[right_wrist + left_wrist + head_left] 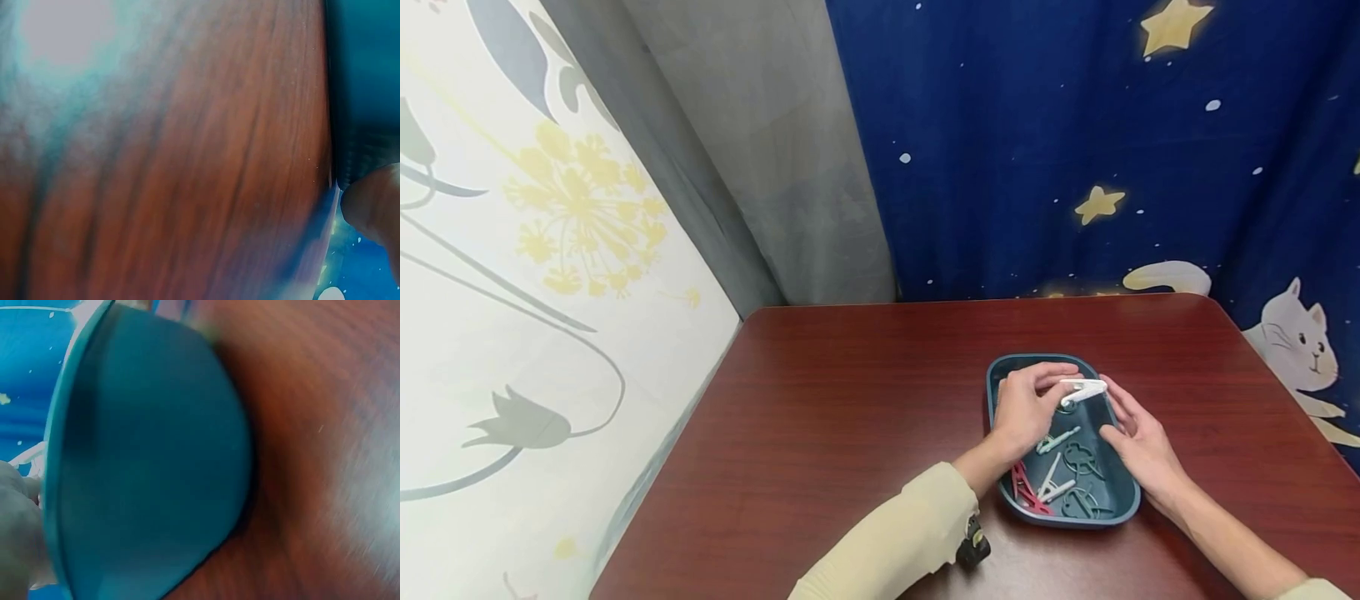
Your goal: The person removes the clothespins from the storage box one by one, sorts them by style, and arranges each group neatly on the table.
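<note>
Above the far part of a dark blue-green plastic bin (pixel 1075 523), my left hand (pixel 1026 407) pinches a white clothespin (pixel 1084 390) between thumb and fingers. The left wrist view shows part of this hand (pixel 19 519) past the bin's rim. My right hand (pixel 1142 446) holds the bin's right side, its thumb over the rim and its fingers along the outside. A fingertip (pixel 369 203) lies against the outer wall in the right wrist view. Inside the bin are red clothespins (pixel 1028 492), a white one (pixel 1054 483), a pale green one (pixel 1058 440) and dark green ones (pixel 1081 458).
The bin stands on a reddish-brown wooden table (pixel 850 400), toward its right side. Behind the table hang a blue starry curtain (pixel 1000 167) and a grey curtain (pixel 790 150). A patterned white wall (pixel 550 333) borders the left. A black device (pixel 973 542) is at my left wrist.
</note>
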The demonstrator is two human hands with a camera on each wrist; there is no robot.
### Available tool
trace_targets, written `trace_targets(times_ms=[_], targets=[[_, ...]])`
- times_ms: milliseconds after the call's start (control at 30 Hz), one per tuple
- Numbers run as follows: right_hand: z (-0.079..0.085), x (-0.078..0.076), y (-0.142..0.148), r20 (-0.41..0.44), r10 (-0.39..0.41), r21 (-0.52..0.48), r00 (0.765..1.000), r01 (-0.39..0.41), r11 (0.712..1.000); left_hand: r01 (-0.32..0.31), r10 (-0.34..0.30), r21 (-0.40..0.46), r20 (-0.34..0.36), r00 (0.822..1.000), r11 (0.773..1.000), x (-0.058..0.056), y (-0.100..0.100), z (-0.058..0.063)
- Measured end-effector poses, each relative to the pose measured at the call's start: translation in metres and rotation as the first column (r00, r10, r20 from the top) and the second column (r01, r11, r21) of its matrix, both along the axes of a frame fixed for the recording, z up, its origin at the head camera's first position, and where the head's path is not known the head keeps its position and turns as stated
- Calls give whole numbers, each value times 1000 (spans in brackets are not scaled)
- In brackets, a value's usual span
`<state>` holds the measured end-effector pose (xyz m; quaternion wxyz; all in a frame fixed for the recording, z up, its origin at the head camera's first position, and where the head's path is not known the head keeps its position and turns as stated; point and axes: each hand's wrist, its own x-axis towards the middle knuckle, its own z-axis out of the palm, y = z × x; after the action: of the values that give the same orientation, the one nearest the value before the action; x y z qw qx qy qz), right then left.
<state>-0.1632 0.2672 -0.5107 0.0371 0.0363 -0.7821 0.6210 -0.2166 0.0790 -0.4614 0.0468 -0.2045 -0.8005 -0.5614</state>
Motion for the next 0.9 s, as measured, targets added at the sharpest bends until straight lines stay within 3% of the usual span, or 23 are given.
trace_targets(times_ms=[367,533,900], targets=[[-1,0,-1,-35,27,-124,999,-31,992,-77,78,150,2,997,986,-39,-35,20],[-1,1,-1,-38,24,-109,999,-28,994,-139,140,174,4,990,975,-57,-56,26],[0,1,0,-30,24,-98,999,-26,995,-220,223,119,-12,975,968,-86,-102,15]])
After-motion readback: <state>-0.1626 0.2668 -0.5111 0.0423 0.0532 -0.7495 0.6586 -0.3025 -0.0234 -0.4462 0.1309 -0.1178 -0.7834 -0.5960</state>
